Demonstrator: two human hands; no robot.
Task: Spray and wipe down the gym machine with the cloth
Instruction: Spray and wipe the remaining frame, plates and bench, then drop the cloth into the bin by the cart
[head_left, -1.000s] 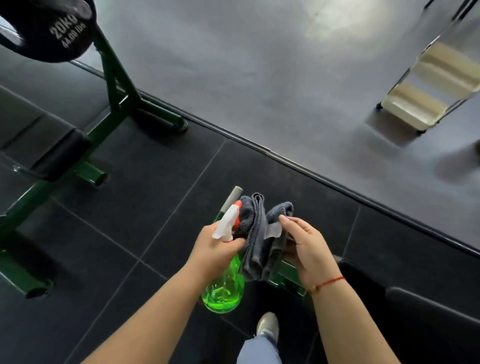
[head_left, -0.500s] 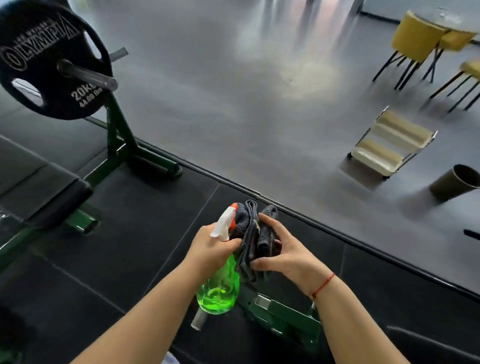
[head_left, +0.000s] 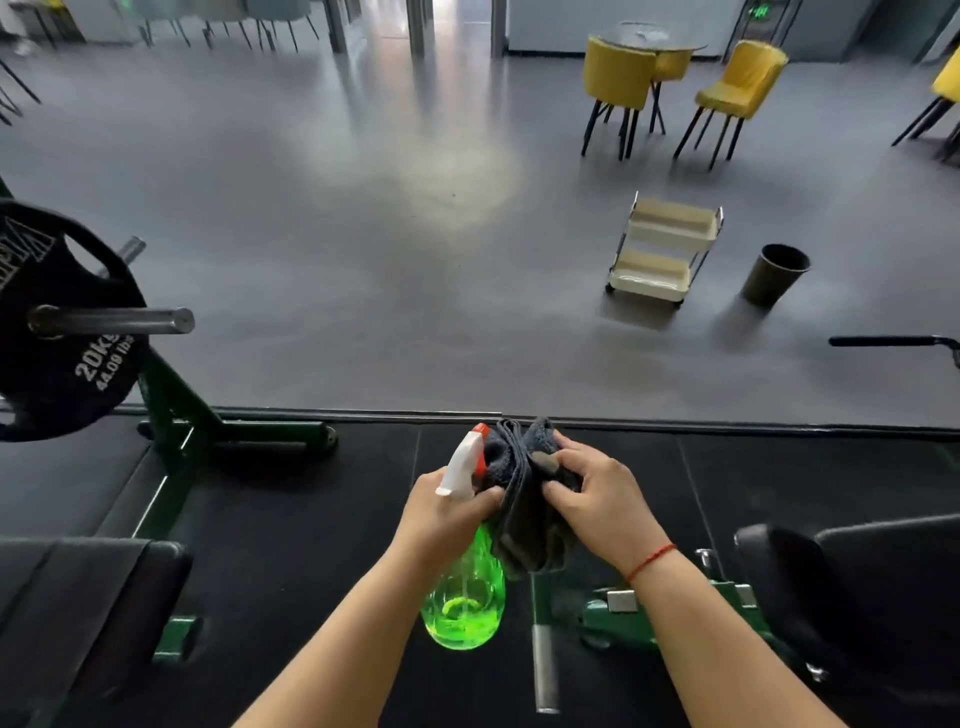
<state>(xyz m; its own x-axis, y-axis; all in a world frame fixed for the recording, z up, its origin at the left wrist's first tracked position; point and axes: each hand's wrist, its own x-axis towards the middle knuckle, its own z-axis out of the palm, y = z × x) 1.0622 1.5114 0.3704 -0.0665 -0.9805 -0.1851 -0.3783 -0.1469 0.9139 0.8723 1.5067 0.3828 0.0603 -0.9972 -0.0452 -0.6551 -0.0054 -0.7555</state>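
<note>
My left hand (head_left: 447, 512) grips the neck of a green spray bottle (head_left: 465, 597) with a white and orange trigger head. A folded dark grey cloth (head_left: 524, 525) hangs between both hands; my right hand (head_left: 597, 493) pinches its upper folds. Below and to the right stands a green gym machine frame (head_left: 670, 616) with a black pad (head_left: 852, 587). On the left, a green rack (head_left: 176, 410) carries a black 20 kg plate (head_left: 62, 338) on a steel bar (head_left: 111, 320), with a black bench pad (head_left: 88, 597) below it.
Black rubber tiles (head_left: 311, 519) lie underfoot and meet a grey floor. On that floor stand a white two-tier cart (head_left: 662, 254) and a dark bin (head_left: 775, 274). Yellow chairs (head_left: 740, 85) surround a round table at the back right. A black handle (head_left: 893, 341) juts in at right.
The view has tilted up, revealing more of the room. My right hand has slid from the cloth's side onto its upper folds. The bottle stays in my left hand.
</note>
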